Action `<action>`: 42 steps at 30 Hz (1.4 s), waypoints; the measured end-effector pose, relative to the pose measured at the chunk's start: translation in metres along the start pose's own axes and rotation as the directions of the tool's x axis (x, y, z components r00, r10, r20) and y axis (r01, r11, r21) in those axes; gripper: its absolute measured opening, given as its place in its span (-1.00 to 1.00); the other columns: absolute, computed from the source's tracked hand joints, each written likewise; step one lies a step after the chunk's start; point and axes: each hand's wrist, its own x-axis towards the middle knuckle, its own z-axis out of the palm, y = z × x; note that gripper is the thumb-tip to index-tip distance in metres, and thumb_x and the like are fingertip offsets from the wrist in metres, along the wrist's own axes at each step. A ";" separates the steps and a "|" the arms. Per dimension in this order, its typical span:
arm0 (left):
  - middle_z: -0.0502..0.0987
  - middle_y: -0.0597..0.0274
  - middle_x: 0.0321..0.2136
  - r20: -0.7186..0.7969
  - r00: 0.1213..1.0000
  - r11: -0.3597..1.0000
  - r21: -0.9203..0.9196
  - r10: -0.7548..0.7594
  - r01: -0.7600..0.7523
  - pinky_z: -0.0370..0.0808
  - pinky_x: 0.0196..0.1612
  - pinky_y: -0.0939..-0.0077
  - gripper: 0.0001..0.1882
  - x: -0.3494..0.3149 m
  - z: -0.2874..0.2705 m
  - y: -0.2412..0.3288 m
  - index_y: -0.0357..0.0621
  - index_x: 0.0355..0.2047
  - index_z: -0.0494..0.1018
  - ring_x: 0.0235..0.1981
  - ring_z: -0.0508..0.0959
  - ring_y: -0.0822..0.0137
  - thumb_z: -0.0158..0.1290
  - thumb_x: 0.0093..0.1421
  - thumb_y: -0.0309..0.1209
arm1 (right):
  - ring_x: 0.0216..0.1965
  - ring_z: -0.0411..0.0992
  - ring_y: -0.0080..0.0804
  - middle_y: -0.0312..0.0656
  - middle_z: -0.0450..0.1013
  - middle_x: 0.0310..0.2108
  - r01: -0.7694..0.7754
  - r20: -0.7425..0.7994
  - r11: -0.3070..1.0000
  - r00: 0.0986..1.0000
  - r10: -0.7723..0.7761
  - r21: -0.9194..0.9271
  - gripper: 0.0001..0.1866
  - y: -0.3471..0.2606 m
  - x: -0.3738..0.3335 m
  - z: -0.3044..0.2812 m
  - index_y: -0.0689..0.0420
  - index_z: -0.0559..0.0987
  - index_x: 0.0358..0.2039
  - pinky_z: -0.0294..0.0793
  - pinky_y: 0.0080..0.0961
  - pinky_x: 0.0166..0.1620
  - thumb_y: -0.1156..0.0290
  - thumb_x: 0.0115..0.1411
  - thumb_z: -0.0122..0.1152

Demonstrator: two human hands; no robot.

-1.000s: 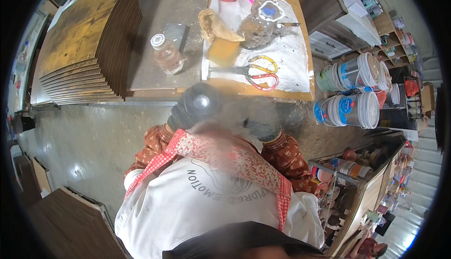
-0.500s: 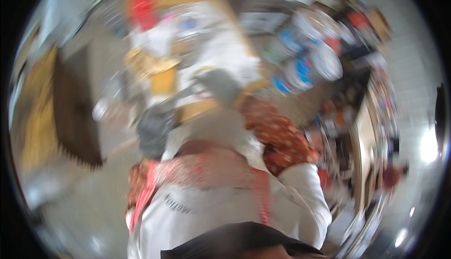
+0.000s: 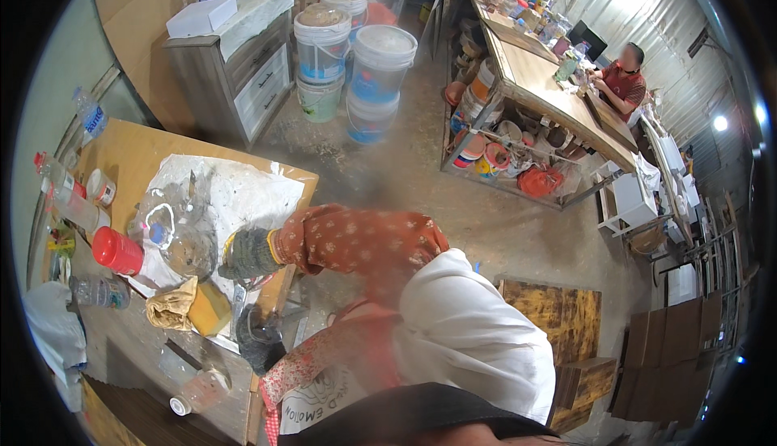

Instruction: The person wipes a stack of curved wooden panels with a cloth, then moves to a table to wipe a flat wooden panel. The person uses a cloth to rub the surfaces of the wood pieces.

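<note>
right hand [image 3: 249, 253]: in a dark knitted work glove with a yellow cuff, loosely curled, resting on the white sheet near the bench's front edge, just beside the clear jar; whether it grips anything i cannot tell.
left hand [image 3: 261, 339]: in a dark glove, low at the bench's front edge, fingers bent downward; closed or open, i cannot tell, and nothing shows in it.
clear jar [image 3: 188, 245]: rounded, glossy, see-through, lying on the sheet, touching or nearly touching the right glove.
white sheet [image 3: 243, 195]: crinkled, stained plastic or paper spread over the bench's middle.
bench [image 3: 133, 153]: pale wooden top, corner pointing into the room.
sponge [image 3: 209, 308]: yellow block, beside a crumpled tan rag [image 3: 171, 304] at the sheet's near edge.
red cup [image 3: 117, 250]: smooth plastic, lying on its side toward the bench's far side.
scissors [image 3: 239, 304]: partly hidden under the right glove.
sleeve [image 3: 356, 239]: rust-red cloth with pale dots, crossing over the bench's edge.
buckets [image 3: 356, 65]: white plastic, stacked on the floor beyond the bench.
another person [image 3: 622, 82]: seated at a long wooden table, well apart.
</note>
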 end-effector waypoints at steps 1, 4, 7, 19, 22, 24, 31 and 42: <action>0.56 0.06 -0.29 -0.036 0.999 1.000 -0.013 -0.004 0.003 0.49 -0.20 0.30 -0.61 -0.004 0.001 -0.003 -0.21 -0.22 0.53 -0.27 0.56 0.09 0.29 -0.05 -0.29 | -0.46 0.48 0.00 -0.04 0.50 -0.51 0.042 -0.016 0.999 0.999 -0.041 0.025 -0.67 0.000 -0.001 -0.002 0.12 0.59 -0.36 0.43 -0.10 -0.39 0.18 0.24 -0.07; 0.56 0.05 -0.25 -0.036 0.999 0.995 -0.094 0.018 -0.022 0.50 -0.17 0.32 -0.65 -0.010 0.006 -0.012 -0.21 -0.19 0.51 -0.25 0.57 0.12 0.23 0.01 -0.34 | -0.48 0.48 -0.08 -0.12 0.50 -0.52 0.204 -0.078 0.968 0.973 -0.217 -0.144 -0.75 -0.003 -0.007 -0.013 0.02 0.57 -0.21 0.43 -0.17 -0.45 0.27 0.14 0.06; 0.56 0.04 -0.25 -0.032 0.999 0.967 -0.256 -0.006 -0.002 0.50 -0.17 0.31 -0.66 -0.010 0.012 -0.017 -0.20 -0.19 0.51 -0.25 0.56 0.12 0.22 0.01 -0.35 | -0.55 0.46 -0.09 -0.16 0.47 -0.59 0.167 -0.075 0.973 0.981 -0.181 -0.160 -0.73 -0.015 -0.015 -0.027 -0.03 0.57 -0.19 0.39 -0.20 -0.54 0.27 0.08 0.11; 0.55 0.05 -0.24 -0.188 0.963 0.979 -0.099 -0.194 0.177 0.48 -0.16 0.28 -0.67 -0.009 -0.014 0.048 -0.17 -0.22 0.52 -0.25 0.55 0.10 0.23 -0.02 -0.38 | -0.32 0.48 -0.12 -0.07 0.52 -0.30 -0.151 -0.124 0.967 0.976 0.180 0.207 -0.61 0.005 -0.204 -0.055 0.12 0.54 -0.07 0.49 -0.30 -0.21 0.27 0.09 0.20; 0.55 0.05 -0.24 -0.292 0.933 0.977 -0.024 -0.209 0.211 0.47 -0.16 0.27 -0.67 0.005 -0.013 0.071 -0.17 -0.22 0.52 -0.25 0.55 0.09 0.23 -0.03 -0.38 | -0.24 0.47 -0.02 0.00 0.50 -0.25 -0.237 -0.277 0.954 0.944 0.181 -0.185 -0.74 0.001 -0.241 -0.059 0.19 0.55 -0.15 0.46 -0.26 -0.18 0.37 0.16 0.10; 0.55 0.05 -0.24 -0.311 0.940 0.979 0.094 -0.142 0.179 0.47 -0.16 0.26 -0.68 0.025 -0.012 0.086 -0.16 -0.23 0.52 -0.25 0.54 0.09 0.23 -0.04 -0.39 | -0.20 0.45 0.05 0.05 0.48 -0.22 -0.425 -0.022 0.812 0.882 0.472 0.400 -0.74 -0.002 -0.244 -0.067 0.21 0.53 -0.14 0.45 -0.24 -0.15 0.43 0.15 0.12; 0.54 0.05 -0.26 -0.289 0.957 0.948 0.306 0.002 0.090 0.48 -0.18 0.26 -0.59 0.060 -0.001 0.119 -0.17 -0.17 0.50 -0.25 0.55 0.05 0.27 -0.05 -0.32 | -0.12 0.42 0.00 0.03 0.39 -0.07 -0.364 -0.101 0.779 0.874 0.475 0.511 -0.44 -0.024 -0.208 -0.090 0.14 0.39 0.05 0.45 -0.23 -0.09 0.50 -0.05 0.19; 0.56 0.12 -0.33 -0.378 0.894 0.874 0.485 0.240 -0.030 0.48 -0.23 0.22 -0.70 0.061 0.002 0.137 -0.11 -0.16 0.48 -0.30 0.56 0.10 0.08 0.06 -0.34 | -0.06 0.42 0.06 0.11 0.37 -0.03 -0.245 -0.177 0.873 0.922 0.344 0.421 -0.14 -0.033 -0.184 -0.085 0.28 0.35 0.07 0.45 -0.25 -0.02 0.14 -0.18 0.54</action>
